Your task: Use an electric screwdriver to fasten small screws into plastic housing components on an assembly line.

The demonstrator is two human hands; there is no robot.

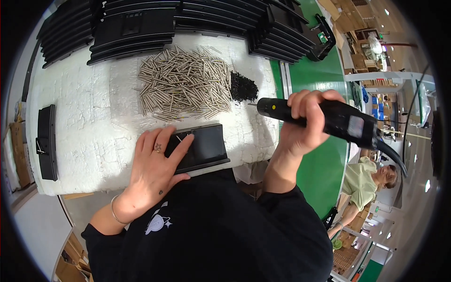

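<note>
My right hand (310,117) is wrapped round a black corded electric screwdriver (345,123), raised over the table's right side with its thin bit pointing left. My left hand (157,157) lies with fingers spread across the left end of a black rectangular panel (206,143) at the table's near edge. A small metal pin (180,138) shows on the panel beside my index fingertip. What lies under the palm is hidden. Beyond the panel is a wide heap of silvery metal pins (183,84). A smaller pile of black screws (243,88) touches its right side.
Stacks of black panels (131,35) line the far side of the white padded table top (94,127). Another black panel (47,141) lies at the left edge. A green surface (310,164) runs along the right. A person in a light green shirt (361,181) is beyond it.
</note>
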